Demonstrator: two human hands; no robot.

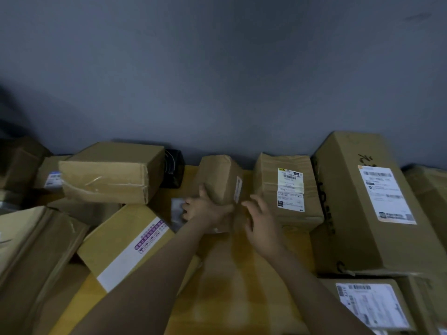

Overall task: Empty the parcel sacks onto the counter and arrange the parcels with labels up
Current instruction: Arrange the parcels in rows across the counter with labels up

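Observation:
A small brown cardboard parcel [221, 178] stands tilted at the back middle of the yellow counter [242, 286], its white label on the right side face. My left hand [205, 210] grips its lower left corner, thumb up along the box. My right hand [262, 223] hovers just right of it with fingers spread, holding nothing. To the right lie a taped parcel [287, 189] and a long tall box [362, 201], both with labels facing up. A further labelled parcel [372, 305] sits at the lower right.
On the left, unlabelled boxes pile up: a large one [108, 172], a box with white and purple tape [125, 245], and flat brown packages [36, 250]. A black object [173, 169] sits against the grey wall. A small clear packet [177, 211] lies by my left hand.

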